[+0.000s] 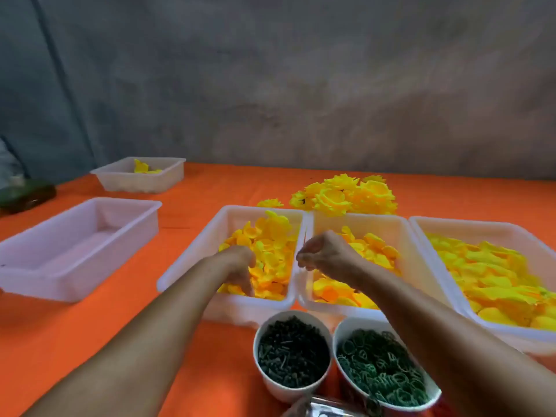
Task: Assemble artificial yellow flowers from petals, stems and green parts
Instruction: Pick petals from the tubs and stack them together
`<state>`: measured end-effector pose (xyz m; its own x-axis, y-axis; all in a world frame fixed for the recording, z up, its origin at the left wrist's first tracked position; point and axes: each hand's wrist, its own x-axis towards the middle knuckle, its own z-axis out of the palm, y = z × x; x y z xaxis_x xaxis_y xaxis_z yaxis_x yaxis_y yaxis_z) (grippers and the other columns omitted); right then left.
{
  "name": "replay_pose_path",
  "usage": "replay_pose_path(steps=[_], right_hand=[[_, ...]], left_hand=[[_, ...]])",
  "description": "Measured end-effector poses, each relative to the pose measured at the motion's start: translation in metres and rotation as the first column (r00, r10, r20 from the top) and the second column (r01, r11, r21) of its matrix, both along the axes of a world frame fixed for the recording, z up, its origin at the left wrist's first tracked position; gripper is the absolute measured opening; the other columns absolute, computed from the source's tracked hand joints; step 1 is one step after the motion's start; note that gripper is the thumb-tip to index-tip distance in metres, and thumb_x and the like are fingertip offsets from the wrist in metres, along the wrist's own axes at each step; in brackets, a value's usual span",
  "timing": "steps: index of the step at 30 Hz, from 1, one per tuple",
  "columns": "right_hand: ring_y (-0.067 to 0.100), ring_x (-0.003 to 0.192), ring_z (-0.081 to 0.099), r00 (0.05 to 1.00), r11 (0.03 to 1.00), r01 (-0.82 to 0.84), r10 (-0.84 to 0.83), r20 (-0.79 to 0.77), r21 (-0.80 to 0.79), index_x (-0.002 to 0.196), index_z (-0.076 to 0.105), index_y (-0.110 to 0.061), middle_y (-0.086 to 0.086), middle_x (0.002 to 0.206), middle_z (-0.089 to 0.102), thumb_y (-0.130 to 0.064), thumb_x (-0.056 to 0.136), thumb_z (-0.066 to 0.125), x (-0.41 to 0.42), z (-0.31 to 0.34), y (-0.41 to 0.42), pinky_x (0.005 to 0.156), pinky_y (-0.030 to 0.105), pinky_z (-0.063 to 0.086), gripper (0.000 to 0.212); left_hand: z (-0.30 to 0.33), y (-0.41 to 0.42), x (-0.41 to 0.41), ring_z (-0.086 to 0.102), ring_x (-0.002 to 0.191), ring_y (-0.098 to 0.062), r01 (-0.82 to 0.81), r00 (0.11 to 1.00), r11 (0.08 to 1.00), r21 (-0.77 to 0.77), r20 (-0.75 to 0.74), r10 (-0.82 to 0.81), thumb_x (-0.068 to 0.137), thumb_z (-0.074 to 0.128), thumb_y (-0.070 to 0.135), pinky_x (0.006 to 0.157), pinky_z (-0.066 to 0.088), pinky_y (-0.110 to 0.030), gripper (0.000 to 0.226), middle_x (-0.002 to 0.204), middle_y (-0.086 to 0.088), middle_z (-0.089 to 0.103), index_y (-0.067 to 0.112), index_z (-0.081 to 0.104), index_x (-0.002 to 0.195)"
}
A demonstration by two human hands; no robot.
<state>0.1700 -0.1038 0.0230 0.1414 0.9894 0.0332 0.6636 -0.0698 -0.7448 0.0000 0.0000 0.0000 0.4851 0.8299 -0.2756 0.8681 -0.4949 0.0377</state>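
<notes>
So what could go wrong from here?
1. The left hand is down in the petal tray; it may lift several stuck petals instead of one.
2. Both forearms pass just above the stem cup and the green-ring cup; pulling back could tip them.
3. What the right hand holds is blurred; a small part could drop.

Left hand [240, 267] fingertips buried in petals [270, 254], grip unclear. Right hand [322, 254] curled, motion-blurred; contents unreadable. Rightmost tray [481, 228] cut by frame edge. Shiny object [325, 409] at bottom edge cropped, unidentifiable. Dark green item [27, 195] far left blurred.
</notes>
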Motion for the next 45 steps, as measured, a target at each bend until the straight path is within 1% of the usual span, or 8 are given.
replay_pose_path(steps=[5, 11, 16, 20, 28, 34, 40, 45], right_hand=[[0.017, 0.069, 0.062, 0.989, 0.998, 0.058, -0.052, -0.141, 0.038, 0.080, 0.073, -0.004, 0.016, 0.082, 0.071, -0.007, 0.085, 0.062, 0.015, -0.011, 0.012, 0.058, 0.025, 0.042, 0.012], [0.010, 0.060, 0.060, 0.982, 0.991, 0.078, -0.057, -0.181, 0.107, 0.081, 0.073, -0.003, 0.018, 0.082, 0.072, -0.008, 0.085, 0.064, 0.024, -0.010, 0.028, 0.057, 0.025, 0.044, 0.012], [0.014, 0.068, 0.059, 0.983, 0.991, 0.057, -0.035, -0.179, 0.121, 0.080, 0.073, -0.005, 0.010, 0.076, 0.069, -0.008, 0.086, 0.064, 0.014, -0.013, 0.042, 0.060, 0.025, 0.042, 0.012], [-0.003, 0.054, 0.051, 0.999, 0.990, 0.037, -0.037, -0.004, 0.139, 0.086, 0.075, -0.008, -0.004, 0.068, 0.064, -0.013, 0.084, 0.066, 0.009, -0.017, 0.056, 0.051, 0.016, 0.040, 0.010], [0.020, 0.114, 0.058, 0.920, 1.000, -0.024, 0.026, 0.391, -0.009, 0.112, 0.069, -0.018, 0.003, 0.120, 0.066, -0.017, 0.082, 0.068, -0.009, -0.029, 0.087, 0.094, 0.030, 0.045, 0.030], [0.019, 0.112, 0.056, 0.785, 1.000, 0.000, 0.004, 0.619, -0.006, 0.119, 0.059, -0.034, 0.001, 0.110, 0.067, -0.041, 0.087, 0.058, -0.024, -0.048, 0.095, 0.101, 0.035, 0.026, 0.033], [0.025, 0.094, 0.059, 0.915, 0.991, 0.076, -0.112, 0.388, 0.106, 0.095, 0.068, -0.023, 0.007, 0.093, 0.068, -0.032, 0.087, 0.061, -0.019, -0.048, 0.094, 0.078, 0.034, 0.038, 0.014], [0.021, 0.067, 0.037, 0.920, 0.931, 0.213, -0.090, -0.383, 0.295, 0.073, 0.065, 0.000, 0.011, 0.067, 0.047, -0.001, 0.085, 0.063, -0.012, -0.060, 0.090, 0.061, 0.036, 0.030, 0.012]], left_hand=[[0.001, 0.018, -0.006, 0.060, 0.082, -0.021, -0.030, 0.987, 0.976, -0.215, 0.151, 0.064, 0.074, 0.081, 0.025, 0.063, 0.049, -0.025, 0.049, 0.111, -0.018, 0.067, 0.009, 0.063, 0.117], [0.006, 0.036, -0.006, 0.060, 0.060, -0.016, -0.056, 0.905, 0.997, -0.044, 0.420, 0.070, 0.084, 0.070, 0.020, 0.056, 0.047, -0.023, 0.023, 0.084, -0.015, 0.067, 0.004, 0.069, 0.101], [-0.008, 0.041, 0.025, 0.062, 0.101, -0.022, -0.021, 0.906, 0.995, 0.100, 0.422, -0.023, 0.077, 0.077, 0.026, 0.077, 0.041, -0.024, 0.038, 0.109, -0.008, 0.068, 0.012, 0.068, 0.111], [-0.036, 0.047, 0.034, 0.060, 0.106, -0.021, -0.044, 0.916, 0.995, 0.086, 0.402, 0.006, 0.075, 0.078, 0.024, 0.079, 0.041, -0.024, 0.039, 0.112, -0.006, 0.066, 0.015, 0.067, 0.111], [-0.041, 0.048, 0.026, 0.061, 0.078, -0.021, -0.171, 0.776, 0.985, -0.008, 0.614, 0.140, 0.079, 0.069, 0.009, 0.058, 0.035, -0.020, 0.008, 0.091, -0.014, 0.071, 0.009, 0.072, 0.086], [-0.032, 0.043, 0.029, 0.051, 0.056, -0.018, -0.107, 0.416, 0.946, -0.308, 0.850, 0.323, 0.072, 0.064, -0.009, 0.054, 0.041, -0.024, 0.029, 0.058, -0.008, 0.056, 0.013, 0.055, 0.055], [-0.026, 0.035, 0.030, 0.047, 0.052, -0.009, -0.008, 0.224, 0.949, -0.316, 0.924, 0.310, 0.076, 0.061, -0.009, 0.048, 0.038, -0.016, 0.027, 0.057, -0.002, 0.053, 0.012, 0.055, 0.059], [-0.024, 0.037, 0.029, 0.052, 0.063, -0.011, -0.040, 0.098, 0.912, -0.409, 0.907, 0.410, 0.085, 0.068, 0.020, 0.052, 0.043, -0.020, 0.015, 0.072, 0.000, 0.056, 0.017, 0.056, 0.076]])
